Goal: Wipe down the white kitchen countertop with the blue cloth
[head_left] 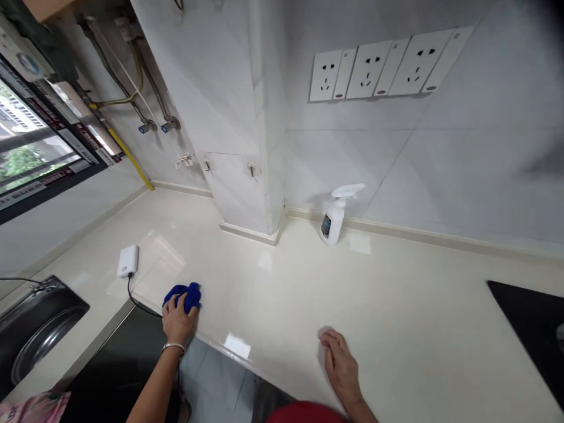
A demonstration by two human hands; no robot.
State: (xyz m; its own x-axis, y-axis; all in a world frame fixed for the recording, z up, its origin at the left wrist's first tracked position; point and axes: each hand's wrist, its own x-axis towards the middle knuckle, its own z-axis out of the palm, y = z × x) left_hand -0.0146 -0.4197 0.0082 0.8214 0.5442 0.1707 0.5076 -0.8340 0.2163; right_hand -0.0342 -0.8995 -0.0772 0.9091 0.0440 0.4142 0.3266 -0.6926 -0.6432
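Cable could snag if our left hand, fingers gripping blue cloth, sweeps left; our right hand rests half-open.

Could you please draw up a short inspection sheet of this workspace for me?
Surface: pale counter, glossy, with bright reflections.
Job's things: blue cloth, bunched; white spray bottle, upright toward the counter's back.
Clutter: white device, lying to the left of the cloth.
Hands: left hand on the cloth; right hand loosely curled, nothing seen in it, contact with the counter unclear.
Cables: black cable from the device toward the left hand; far end unclear.
Surroundings: sink at left, black panel at right, wall sockets above.
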